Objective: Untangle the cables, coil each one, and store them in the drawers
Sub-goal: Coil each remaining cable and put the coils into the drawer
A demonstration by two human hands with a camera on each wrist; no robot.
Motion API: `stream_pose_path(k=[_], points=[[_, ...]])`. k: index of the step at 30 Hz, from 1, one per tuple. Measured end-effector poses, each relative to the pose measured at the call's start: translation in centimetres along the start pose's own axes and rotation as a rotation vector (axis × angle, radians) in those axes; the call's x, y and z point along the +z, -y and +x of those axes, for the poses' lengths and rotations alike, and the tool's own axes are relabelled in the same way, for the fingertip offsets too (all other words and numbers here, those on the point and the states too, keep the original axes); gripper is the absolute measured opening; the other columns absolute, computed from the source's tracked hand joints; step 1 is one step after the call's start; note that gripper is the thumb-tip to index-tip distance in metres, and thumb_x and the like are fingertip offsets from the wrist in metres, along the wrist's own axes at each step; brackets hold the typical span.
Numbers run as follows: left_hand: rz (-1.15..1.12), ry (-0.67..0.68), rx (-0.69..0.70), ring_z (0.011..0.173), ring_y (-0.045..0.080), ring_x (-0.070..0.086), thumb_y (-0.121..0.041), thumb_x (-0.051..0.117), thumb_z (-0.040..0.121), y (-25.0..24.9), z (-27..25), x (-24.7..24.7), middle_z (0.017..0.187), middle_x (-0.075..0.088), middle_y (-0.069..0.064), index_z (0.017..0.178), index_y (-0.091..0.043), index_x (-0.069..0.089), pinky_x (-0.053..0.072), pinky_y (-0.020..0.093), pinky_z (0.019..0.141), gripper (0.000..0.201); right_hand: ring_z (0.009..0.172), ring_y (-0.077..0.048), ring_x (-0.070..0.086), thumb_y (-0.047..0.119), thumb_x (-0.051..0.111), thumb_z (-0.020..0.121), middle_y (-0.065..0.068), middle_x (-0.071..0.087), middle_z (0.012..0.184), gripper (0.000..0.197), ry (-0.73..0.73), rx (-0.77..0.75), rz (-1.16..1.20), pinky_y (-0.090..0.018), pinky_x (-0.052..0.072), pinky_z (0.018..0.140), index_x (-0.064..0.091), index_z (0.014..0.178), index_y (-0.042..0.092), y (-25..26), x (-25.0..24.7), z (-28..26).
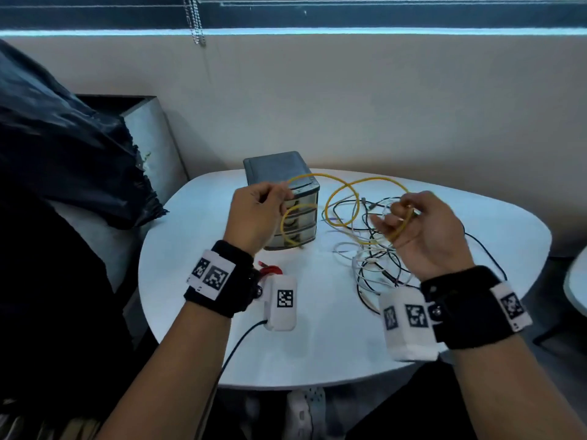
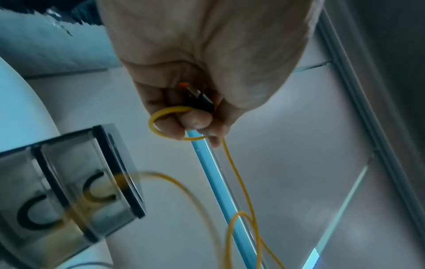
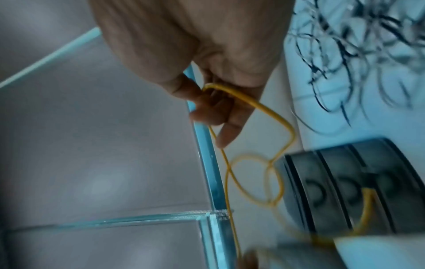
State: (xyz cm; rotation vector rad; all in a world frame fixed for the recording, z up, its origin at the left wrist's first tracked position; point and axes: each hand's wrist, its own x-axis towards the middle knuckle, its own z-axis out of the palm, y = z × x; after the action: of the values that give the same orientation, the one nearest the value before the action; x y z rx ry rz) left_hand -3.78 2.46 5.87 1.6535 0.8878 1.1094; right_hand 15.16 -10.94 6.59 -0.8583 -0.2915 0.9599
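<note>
A thin yellow cable [image 1: 341, 185] runs in loose loops through the air between my two raised hands. My left hand [image 1: 263, 204] pinches one end in front of the small grey drawer unit [image 1: 286, 198]; the left wrist view shows a dark plug with an orange tip [image 2: 195, 94] held in the curled fingers and a small yellow loop [image 2: 161, 123] round them. My right hand [image 1: 403, 217] holds another stretch of the yellow cable [image 3: 253, 103] over its curled fingers. A tangle of black and white cables [image 1: 378, 258] lies on the white table [image 1: 317, 344] beneath the right hand.
The drawer unit's three drawers are shut. A red item [image 1: 270, 269] lies near my left wrist. A dark bag [image 1: 63, 147] and a grey bin [image 1: 149, 134] stand left of the table. A wall runs behind, and another table edge [image 1: 576, 287] shows at right.
</note>
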Motion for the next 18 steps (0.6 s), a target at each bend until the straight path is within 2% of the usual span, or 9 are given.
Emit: stream_pose_path(k=[2,4,5,8,10,12,14,16,18], points=[[0.006,-0.078,-0.023,0.049,0.006,0.042,-0.02,0.055,0.099,0.7,0.8,-1.3,0.048,0.05,-0.012,0.072,-0.012,0.067,0.041,0.026,0.058,0.031,0.042,-0.01,0.031,0.007,0.046,0.097,0.004,0.035,0.054,0.02,-0.051,-0.103,-0.173,-0.022,0.045,0.048,0.051,0.078,0.012,1.5,-1.2,1.0],[0.0,-0.167,-0.048,0.05,0.006,0.042,-0.02,0.055,0.099,1.5,1.8,-3.0,0.047,0.047,-0.012,0.07,-0.015,0.066,0.043,0.024,0.057,0.032,0.043,-0.007,0.028,0.006,0.054,0.096,0.006,0.034,0.055,0.019,-0.116,-0.231,-0.417,-0.018,0.032,0.042,0.056,0.079,0.015,2.9,-2.7,2.1],[-0.012,-0.217,-0.067,0.05,0.007,0.042,-0.02,0.055,0.099,1.9,2.4,-4.0,0.047,0.047,-0.012,0.069,-0.017,0.066,0.044,0.023,0.056,0.032,0.044,-0.007,0.03,0.006,0.06,0.093,0.006,0.036,0.056,0.021,-0.145,-0.28,-0.541,-0.018,0.031,0.041,0.058,0.076,0.018,3.5,-3.6,2.5],[-0.11,-0.381,-0.126,0.045,0.005,0.04,-0.015,0.054,0.097,2.6,3.5,-6.6,0.044,0.046,-0.013,0.067,-0.018,0.063,0.04,0.021,0.053,0.031,0.05,-0.008,0.039,0.01,0.07,0.088,0.006,0.046,0.059,0.021,-0.175,-0.328,-0.894,-0.019,0.036,0.045,0.063,0.073,0.023,5.2,-5.7,3.6],[-0.185,-0.439,-0.153,0.043,0.004,0.038,-0.011,0.052,0.096,2.6,3.8,-7.6,0.044,0.045,-0.013,0.067,-0.017,0.06,0.039,0.02,0.053,0.031,0.055,-0.012,0.043,0.01,0.072,0.086,0.002,0.052,0.065,0.019,-0.167,-0.356,-1.006,-0.023,0.04,0.048,0.064,0.073,0.022,5.7,-6.4,4.1],[-0.223,-0.435,-0.166,0.042,0.005,0.037,-0.012,0.051,0.097,2.5,3.8,-8.0,0.045,0.045,-0.013,0.068,-0.016,0.059,0.04,0.02,0.053,0.03,0.057,-0.014,0.046,0.014,0.074,0.085,0.002,0.057,0.069,0.015,-0.168,-0.399,-1.088,-0.025,0.043,0.052,0.067,0.074,0.02,5.9,-6.3,4.2],[-0.241,-0.409,-0.181,0.041,0.005,0.038,-0.014,0.051,0.099,2.6,3.7,-7.8,0.044,0.045,-0.013,0.07,-0.015,0.06,0.04,0.02,0.052,0.031,0.051,-0.012,0.048,0.018,0.077,0.084,0.008,0.06,0.061,0.011,-0.128,-0.406,-1.165,-0.025,0.047,0.05,0.071,0.077,0.013,5.9,-5.6,4.1],[-0.253,-0.378,-0.199,0.04,0.004,0.038,-0.017,0.051,0.101,2.8,3.6,-7.5,0.044,0.046,-0.013,0.071,-0.014,0.061,0.04,0.02,0.051,0.031,0.043,-0.009,0.048,0.021,0.077,0.084,0.009,0.06,0.049,0.013,-0.023,-0.356,-1.266,-0.023,0.049,0.048,0.075,0.078,0.01,5.5,-4.7,4.1],[-0.269,-0.363,-0.221,0.041,0.005,0.039,-0.02,0.052,0.101,3.0,3.5,-7.3,0.045,0.047,-0.012,0.073,-0.014,0.062,0.04,0.021,0.052,0.031,0.045,-0.012,0.054,0.027,0.073,0.087,0.004,0.064,0.05,0.016,0.088,-0.243,-1.382,-0.027,0.051,0.054,0.078,0.077,0.015,4.9,-4.0,4.2]])
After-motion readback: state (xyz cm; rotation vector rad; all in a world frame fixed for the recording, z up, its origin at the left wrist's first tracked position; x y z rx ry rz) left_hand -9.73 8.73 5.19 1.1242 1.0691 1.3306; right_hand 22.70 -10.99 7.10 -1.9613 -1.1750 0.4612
